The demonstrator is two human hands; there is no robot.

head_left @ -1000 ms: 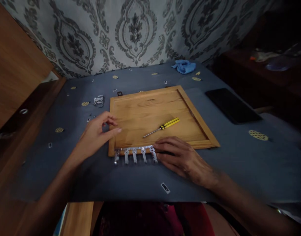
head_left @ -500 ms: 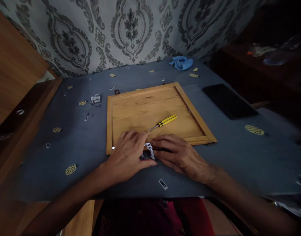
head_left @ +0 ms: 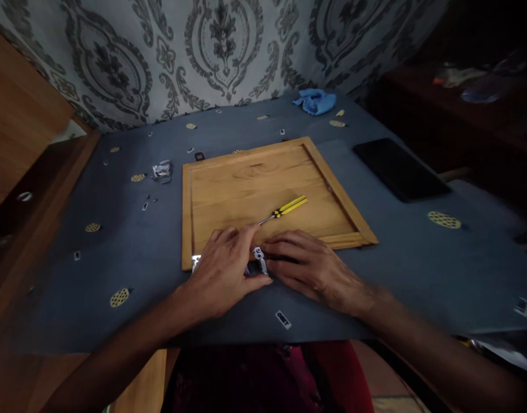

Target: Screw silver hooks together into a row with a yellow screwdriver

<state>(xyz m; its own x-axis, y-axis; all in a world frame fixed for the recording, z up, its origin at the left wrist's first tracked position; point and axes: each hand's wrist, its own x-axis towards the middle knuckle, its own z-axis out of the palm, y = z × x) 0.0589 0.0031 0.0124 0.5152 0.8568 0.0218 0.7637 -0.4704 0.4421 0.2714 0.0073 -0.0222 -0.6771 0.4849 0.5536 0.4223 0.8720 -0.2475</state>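
Note:
A framed wooden cabinet door (head_left: 250,192) lies flat on the table. At its near edge sits a small silver metal hinge (head_left: 258,255), its holed plate and an arm showing between my hands. My left hand (head_left: 224,269) curls over the near rail with its thumb below the hinge and covers part of it. From the other side, the bent fingers of my right hand (head_left: 315,269) press against the hinge. Another shiny metal piece (head_left: 196,262) peeks out left of my left hand. A screwdriver (head_left: 289,206) with a yellow and black handle rests on the door, its tip beside my left fingers.
On the dark patterned tablecloth (head_left: 74,310), more metal hardware (head_left: 161,171) and a few small screws (head_left: 155,200) lie left of the door. A black phone or tablet (head_left: 399,169) is at the right, a blue cloth (head_left: 315,101) at the back. Patterned fabric (head_left: 169,57) backs the table.
The view has shifted slightly, and a little more of the metal piece left of my left hand shows. Both hands keep nearly the same place at the hinge.

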